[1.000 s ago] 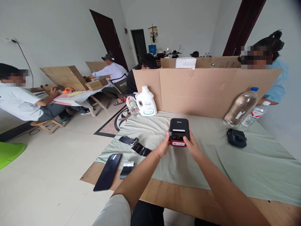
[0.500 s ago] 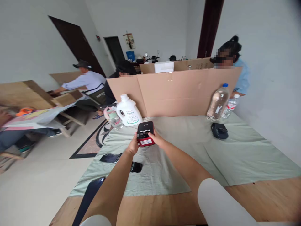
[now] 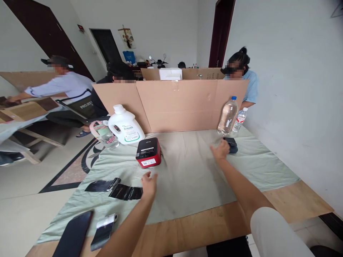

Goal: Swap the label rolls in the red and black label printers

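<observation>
Device (image 3: 233, 145) — partly behind right hand (image 3: 220, 150)

A wooden table (image 3: 187, 223) is spread with a wrinkled, pale green cloth (image 3: 187, 185), its near edge bare. At the back left sit a white jug (image 3: 127, 127) and a clear bottle with a pink handle (image 3: 107, 137); in front, a red-and-black device (image 3: 148, 153). Back right: two clear bottles (image 3: 227, 116) and a dark case (image 3: 233, 146). Near left: black film (image 3: 125, 191), a small roll (image 3: 103, 230), a dark phone (image 3: 73, 233).
</observation>
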Demonstrator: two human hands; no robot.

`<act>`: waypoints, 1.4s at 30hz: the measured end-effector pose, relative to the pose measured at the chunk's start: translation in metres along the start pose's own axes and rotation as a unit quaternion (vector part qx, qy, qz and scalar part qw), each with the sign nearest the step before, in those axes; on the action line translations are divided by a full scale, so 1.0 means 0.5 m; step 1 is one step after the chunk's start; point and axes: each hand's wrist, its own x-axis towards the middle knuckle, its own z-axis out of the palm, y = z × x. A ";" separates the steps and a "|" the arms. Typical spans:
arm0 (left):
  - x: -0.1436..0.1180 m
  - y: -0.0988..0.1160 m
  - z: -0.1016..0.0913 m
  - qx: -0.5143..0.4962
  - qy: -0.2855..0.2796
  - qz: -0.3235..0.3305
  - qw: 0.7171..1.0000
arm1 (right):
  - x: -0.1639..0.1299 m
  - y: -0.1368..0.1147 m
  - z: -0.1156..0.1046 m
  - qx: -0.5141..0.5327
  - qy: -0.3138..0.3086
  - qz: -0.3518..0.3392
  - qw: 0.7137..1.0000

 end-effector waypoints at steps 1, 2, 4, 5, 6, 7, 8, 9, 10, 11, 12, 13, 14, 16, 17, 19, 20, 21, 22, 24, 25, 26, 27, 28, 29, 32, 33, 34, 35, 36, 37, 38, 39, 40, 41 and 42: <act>-0.033 -0.007 0.011 0.049 -0.025 0.034 0.998 | 0.025 0.036 -0.023 -0.035 0.028 0.047 0.998; -0.065 -0.014 0.024 0.089 -0.061 0.085 0.991 | 0.044 0.067 -0.042 -0.072 0.041 0.088 0.993; -0.126 -0.023 0.048 0.150 -0.157 0.212 0.953 | 0.066 0.107 -0.066 -0.130 0.015 0.157 0.979; -0.155 -0.025 0.058 0.177 -0.202 0.268 0.925 | 0.071 0.118 -0.072 -0.149 -0.011 0.180 0.972; -0.180 -0.026 0.066 0.205 -0.244 0.313 0.895 | 0.074 0.123 -0.074 -0.159 -0.039 0.196 0.967; -0.203 -0.026 0.072 0.234 -0.280 0.350 0.863 | 0.076 0.125 -0.074 -0.163 -0.062 0.207 0.963; -0.223 -0.025 0.074 0.262 -0.312 0.380 0.831 | 0.077 0.124 -0.072 -0.163 -0.077 0.214 0.960; -0.239 -0.023 0.075 0.286 -0.340 0.405 0.799 | 0.079 0.123 -0.071 -0.163 -0.085 0.221 0.958; -0.252 -0.021 0.072 0.306 -0.364 0.425 0.771 | 0.083 0.121 -0.069 -0.165 -0.087 0.229 0.956; -0.262 -0.019 0.068 0.320 -0.383 0.439 0.747 | 0.087 0.119 -0.069 -0.170 -0.086 0.235 0.953; -0.268 -0.017 0.062 0.331 -0.399 0.448 0.728 | 0.092 0.118 -0.069 -0.177 -0.085 0.236 0.952; -0.273 -0.016 0.055 0.338 -0.411 0.452 0.716 | 0.097 0.116 -0.070 -0.186 -0.085 0.234 0.950; -0.275 -0.014 0.048 0.344 -0.420 0.453 0.707 | 0.100 0.113 -0.072 -0.193 -0.087 0.229 0.950; -0.277 -0.012 0.036 0.348 -0.431 0.452 0.699 | 0.096 0.102 -0.077 -0.194 -0.090 0.212 0.954; -0.277 -0.011 0.031 0.347 -0.434 0.452 0.698 | 0.085 0.093 -0.078 -0.186 -0.090 0.198 0.958; -0.277 -0.010 0.027 0.339 -0.434 0.454 0.701 | 0.043 0.066 -0.079 -0.155 -0.089 0.148 0.973; -0.277 -0.009 0.026 0.335 -0.434 0.453 0.703 | 0.012 0.050 -0.078 -0.133 -0.090 0.113 0.981; -0.277 -0.008 0.026 0.331 -0.434 0.451 0.706 | -0.026 0.033 -0.076 -0.110 -0.095 0.072 0.987; -0.277 -0.007 0.027 0.328 -0.435 0.447 0.709 | -0.068 0.016 -0.073 -0.087 -0.101 0.032 0.991; -0.277 -0.004 0.028 0.323 -0.440 0.439 0.714 | -0.156 -0.017 -0.066 -0.045 -0.108 -0.041 0.992; -0.277 -0.003 0.028 0.318 -0.443 0.435 0.716 | -0.198 -0.031 -0.063 -0.027 -0.110 -0.076 0.991; -0.277 -0.001 0.028 0.313 -0.444 0.432 0.720 | -0.237 -0.043 -0.060 -0.014 -0.112 -0.105 0.988; -0.276 0.000 0.027 0.305 -0.444 0.428 0.726 | -0.270 -0.053 -0.058 -0.003 -0.112 -0.129 0.985; -0.275 0.001 0.028 0.296 -0.441 0.422 0.734 | -0.298 -0.060 -0.056 0.005 -0.109 -0.145 0.983; -0.273 0.002 0.028 0.285 -0.436 0.414 0.747 | -0.320 -0.065 -0.055 0.010 -0.103 -0.154 0.983; -0.259 0.003 0.040 0.240 -0.385 0.372 0.810 | -0.360 -0.073 -0.053 0.010 -0.081 -0.147 0.986; -0.251 0.004 0.047 0.226 -0.354 0.352 0.837 | -0.367 -0.074 -0.054 0.003 -0.078 -0.139 0.987; -0.243 0.005 0.055 0.214 -0.321 0.329 0.862 | -0.374 -0.074 -0.054 -0.007 -0.078 -0.130 0.988; -0.233 0.007 0.066 0.206 -0.291 0.301 0.884 | -0.379 -0.075 -0.054 -0.018 -0.080 -0.122 0.989; -0.224 0.010 0.077 0.201 -0.270 0.272 0.902 | -0.385 -0.075 -0.055 -0.029 -0.083 -0.117 0.989; -0.214 0.013 0.089 0.195 -0.260 0.242 0.915 | -0.390 -0.076 -0.055 -0.038 -0.087 -0.115 0.989; -0.205 0.017 0.101 0.185 -0.258 0.215 0.924 | -0.395 -0.075 -0.056 -0.043 -0.091 -0.115 0.988; -0.197 0.021 0.113 0.169 -0.263 0.191 0.930 | -0.400 -0.074 -0.057 -0.047 -0.094 -0.116 0.988; -0.190 0.025 0.124 0.149 -0.268 0.170 0.936 | -0.404 -0.072 -0.058 -0.049 -0.098 -0.118 0.987; -0.185 0.027 0.133 0.127 -0.271 0.154 0.942 | -0.407 -0.069 -0.059 -0.051 -0.103 -0.120 0.986; -0.181 0.028 0.140 0.106 -0.272 0.143 0.946 | -0.408 -0.065 -0.060 -0.052 -0.110 -0.123 0.985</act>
